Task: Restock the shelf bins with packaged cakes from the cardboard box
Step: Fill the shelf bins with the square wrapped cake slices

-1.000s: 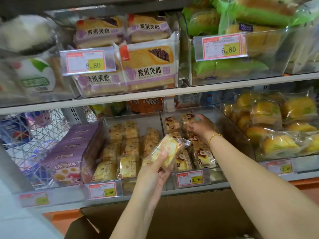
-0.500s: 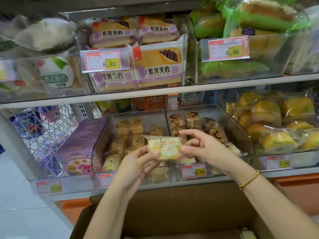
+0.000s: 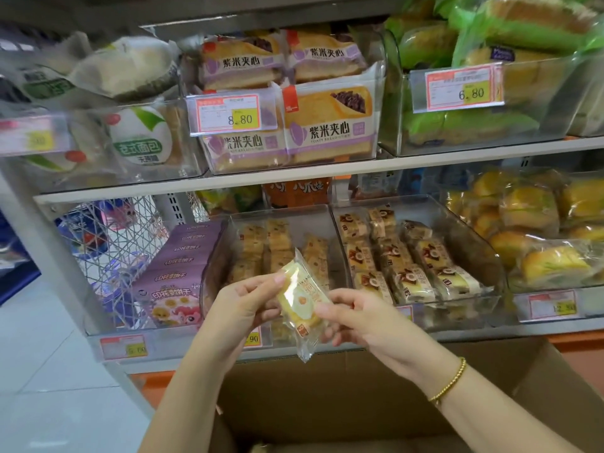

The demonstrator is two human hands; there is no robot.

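1. The left hand (image 3: 242,308), low centre of the frame, has its thumb and curled fingers pinching the upper left edge of a cake (image 3: 302,302).
2. The right hand (image 3: 362,318), just to the right, pinches the lower right side of the same packet, fingers curled too. There's a gold bracelet (image 3: 451,384) on that wrist.
3. The cake is yellow in a clear wrapper. It's held tilted in mid-air between both hands, in front of the bins and above the box (image 3: 327,403), which sits open along the bottom edge.
4. Right behind it is the left bin (image 3: 281,213), part full of similar yellow cakes. The right bin (image 3: 470,243) next to it holds rows of brown-labelled ones.
5. Further out there are purple cartons (image 3: 183,256) at centre left and yellow buns (image 3: 529,217) at the right edge.
6. The upper shelf has toast packs (image 3: 330,125) in the middle and green packs (image 3: 474,125) at upper right.
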